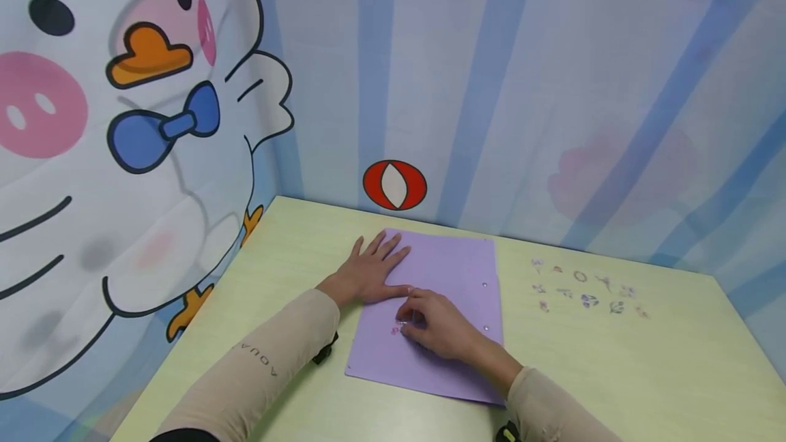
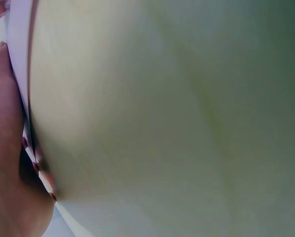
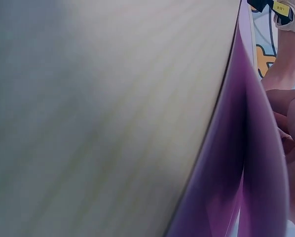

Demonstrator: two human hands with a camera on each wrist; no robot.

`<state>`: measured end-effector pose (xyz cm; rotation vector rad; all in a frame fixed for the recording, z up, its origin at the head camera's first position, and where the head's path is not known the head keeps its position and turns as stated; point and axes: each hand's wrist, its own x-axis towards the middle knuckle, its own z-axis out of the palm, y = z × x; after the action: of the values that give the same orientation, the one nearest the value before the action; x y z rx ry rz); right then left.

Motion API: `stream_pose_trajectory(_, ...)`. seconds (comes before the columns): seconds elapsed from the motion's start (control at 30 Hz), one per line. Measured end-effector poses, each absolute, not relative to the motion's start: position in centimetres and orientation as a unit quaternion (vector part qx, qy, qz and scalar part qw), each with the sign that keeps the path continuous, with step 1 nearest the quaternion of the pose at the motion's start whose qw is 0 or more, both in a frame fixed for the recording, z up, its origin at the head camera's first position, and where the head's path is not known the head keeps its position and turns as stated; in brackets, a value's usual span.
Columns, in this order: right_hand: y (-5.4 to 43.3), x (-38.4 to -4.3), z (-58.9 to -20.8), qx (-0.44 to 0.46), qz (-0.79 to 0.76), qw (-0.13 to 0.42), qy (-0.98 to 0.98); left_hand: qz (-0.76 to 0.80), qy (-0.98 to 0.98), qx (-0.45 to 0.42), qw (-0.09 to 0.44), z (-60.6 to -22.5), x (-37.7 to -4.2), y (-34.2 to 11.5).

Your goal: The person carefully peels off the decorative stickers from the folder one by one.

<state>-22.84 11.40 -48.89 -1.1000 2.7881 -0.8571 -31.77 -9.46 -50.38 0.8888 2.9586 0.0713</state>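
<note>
A purple folder [image 1: 451, 258] with small snaps along its right side lies on the table. My left hand [image 1: 367, 277] presses on its left part with spread, straight fingers, the thumb pointing at the right hand. Over the folder's middle, the curled fingers of my right hand [image 1: 445, 326] pinch a small clear sticker [image 1: 402, 322] at the surface. Just beside those fingertips shows a tiny pink flower print [image 1: 395, 331]; whether it belongs to the same sticker I cannot tell. The right wrist view catches the folder's purple layers [image 3: 266, 148] standing slightly apart at the edge.
Several small flower and leaf stickers [image 1: 589, 301] lie in loose rows on the pale yellow table [image 1: 614, 374], right of the folder. Behind the table hangs a printed cloth [image 1: 417, 87] with a cartoon bird and blue stripes.
</note>
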Motion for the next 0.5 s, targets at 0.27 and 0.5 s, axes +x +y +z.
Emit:
stream_pose_trajectory(0.27, 11.32, -22.96, -48.96, -0.307, -0.332, 0.069, 0.889, 0.021, 0.959, 0.283, 0.029, -50.69, -31.83, -9.53)
stream_pose_trajectory(0.5, 11.6, -23.19, -48.71, -0.282, -0.367, 0.105, 0.88, 0.021, 0.958, 0.283, 0.032, -50.7, -31.89, -9.47)
